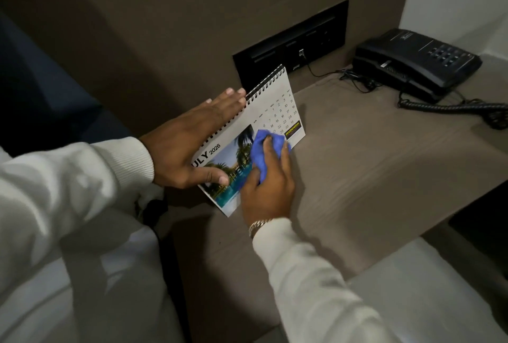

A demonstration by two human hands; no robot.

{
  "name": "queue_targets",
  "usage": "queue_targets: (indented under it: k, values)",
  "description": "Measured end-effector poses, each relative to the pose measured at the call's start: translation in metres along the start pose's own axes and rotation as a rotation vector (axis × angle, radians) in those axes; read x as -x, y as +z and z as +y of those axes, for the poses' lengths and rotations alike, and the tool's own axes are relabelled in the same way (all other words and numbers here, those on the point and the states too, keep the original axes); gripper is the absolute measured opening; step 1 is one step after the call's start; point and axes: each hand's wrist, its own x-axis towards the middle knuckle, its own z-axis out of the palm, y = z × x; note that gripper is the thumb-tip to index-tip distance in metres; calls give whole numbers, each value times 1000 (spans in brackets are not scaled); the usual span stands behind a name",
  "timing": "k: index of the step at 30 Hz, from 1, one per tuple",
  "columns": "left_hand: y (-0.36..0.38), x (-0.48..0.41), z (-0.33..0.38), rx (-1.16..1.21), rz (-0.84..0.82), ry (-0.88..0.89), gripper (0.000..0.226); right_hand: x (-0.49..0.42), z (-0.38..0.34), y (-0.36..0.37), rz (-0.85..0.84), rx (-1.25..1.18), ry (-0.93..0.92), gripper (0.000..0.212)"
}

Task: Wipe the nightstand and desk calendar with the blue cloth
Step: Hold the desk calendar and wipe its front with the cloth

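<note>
Two hands work the calendar (270,106), which stands tilted at the near left corner of the nightstand (371,166), its foot on the top and its spiral edge up. The long axis runs from near left to far right, so a wipe along it travels away from the person toward the wall. The left hand (189,144) lies flat and unclenched over the spiral edge, fingers along the back and thumb on the printed face, steadying the stand. The right hand (268,191) is curled around the bunched cloth (261,150) and presses it against the lower middle of the page, between the palm-tree photo and the date grid. That hand is the nearer one to the unwiped far end with the dates.

By my reading, the calendar step is under way, and the next stroke should follow the long axis while the left hand braces against the push; too hard a press could fold the stand flat.

Beyond, a black phone (415,59) sits at the far right corner, well apart, its coiled cord (453,107) trailing along the top. A dark wall panel (291,45) lies just behind the calendar. The cord and phone would obstruct a later sweep of the nightstand.
</note>
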Motion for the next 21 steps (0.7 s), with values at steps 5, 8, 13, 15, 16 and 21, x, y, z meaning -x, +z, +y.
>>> queue_targets:
  k: [5,8,13,15,16,21]
  values:
    - [2,-2,-2,55,0,-18,113,55,-7,2,-67,134,-43,56]
    - [-1,-3,1,63,-22,-5,115,72,-17,-12,-306,94,-19,59]
    - [-14,-4,5,-65,-163,-77,122,54,-42,-57,-1207,173,-119,48]
    - [-19,-3,11,-107,-194,-115,117,37,-51,-78,-1320,271,-137,44]
    - [-19,-3,13,-128,-187,-137,112,29,-52,-88,-1282,335,-137,44]
    - [-15,1,41,134,101,-441,89,-10,-41,-114,-1166,685,-228,55]
